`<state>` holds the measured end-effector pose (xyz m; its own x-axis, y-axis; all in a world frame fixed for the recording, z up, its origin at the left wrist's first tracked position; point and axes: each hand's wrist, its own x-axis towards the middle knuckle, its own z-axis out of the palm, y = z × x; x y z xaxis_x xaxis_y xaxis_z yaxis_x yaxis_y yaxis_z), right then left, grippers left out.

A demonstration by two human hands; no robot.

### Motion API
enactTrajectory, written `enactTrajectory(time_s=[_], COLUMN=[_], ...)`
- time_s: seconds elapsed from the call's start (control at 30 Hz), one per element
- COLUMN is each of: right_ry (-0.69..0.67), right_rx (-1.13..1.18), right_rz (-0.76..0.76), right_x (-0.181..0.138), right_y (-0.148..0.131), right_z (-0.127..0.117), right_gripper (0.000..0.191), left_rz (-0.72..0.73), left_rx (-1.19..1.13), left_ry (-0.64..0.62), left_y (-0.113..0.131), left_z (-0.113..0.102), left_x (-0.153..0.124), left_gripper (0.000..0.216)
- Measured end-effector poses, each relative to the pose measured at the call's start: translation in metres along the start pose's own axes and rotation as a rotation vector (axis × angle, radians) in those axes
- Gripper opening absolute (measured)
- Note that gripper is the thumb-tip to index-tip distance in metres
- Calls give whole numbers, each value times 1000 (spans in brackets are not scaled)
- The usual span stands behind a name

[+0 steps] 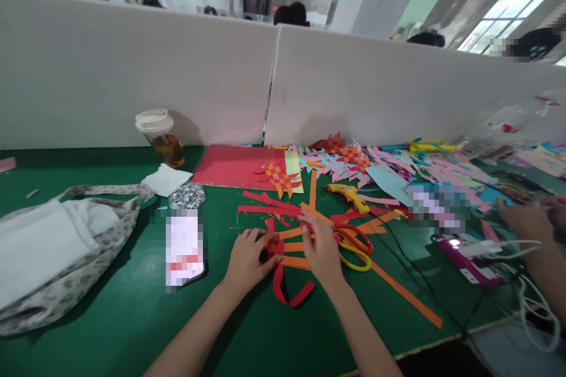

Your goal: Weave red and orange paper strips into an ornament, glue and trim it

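My left hand [252,256] is closed at thumb and fingers on a red paper strip [276,247], which is folded across several orange paper strips [294,247]. One loose red end [292,300] curls toward me on the table. To the right, my right hand [325,250] rests over the orange strips' other ends, its fingers stretched out and slightly apart. Scissors with orange and yellow handles [360,262] lie just beside it, their blades hidden. Beyond my hands are more loose red strips [269,209] and an upright-pointing orange strip [313,188].
Woven paper fish [276,177] lie on a red sheet [234,168]. A yellow glue gun [349,195], corded, sits near paper scraps [336,168]. Left are a phone [183,247], cloth bag [110,259] and lidded cup [163,138]. A co-worker's hand [526,221] is near a purple power strip [469,262].
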<state>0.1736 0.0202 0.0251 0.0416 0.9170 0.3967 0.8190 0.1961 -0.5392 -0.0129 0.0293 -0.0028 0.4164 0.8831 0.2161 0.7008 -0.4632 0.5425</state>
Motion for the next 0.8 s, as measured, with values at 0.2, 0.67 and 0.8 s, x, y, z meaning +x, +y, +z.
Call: enactTrajectory(time_s=[0.2, 0.67, 0.8], right_ry=[-312, -355, -453], right_rx=[-202, -126, -108], right_rz=[-196, 44, 105], right_x=[-23, -3, 10], right_y=[-2, -10, -8], right_z=[7, 21, 25], right_gripper=[41, 12, 9], left_rz=[6, 35, 48], left_rx=[20, 34, 41], left_ry=[22, 22, 20], left_y=[1, 2, 1], left_z=[2, 0, -1], left_x=[-1, 0, 0], left_gripper=[39, 35, 36])
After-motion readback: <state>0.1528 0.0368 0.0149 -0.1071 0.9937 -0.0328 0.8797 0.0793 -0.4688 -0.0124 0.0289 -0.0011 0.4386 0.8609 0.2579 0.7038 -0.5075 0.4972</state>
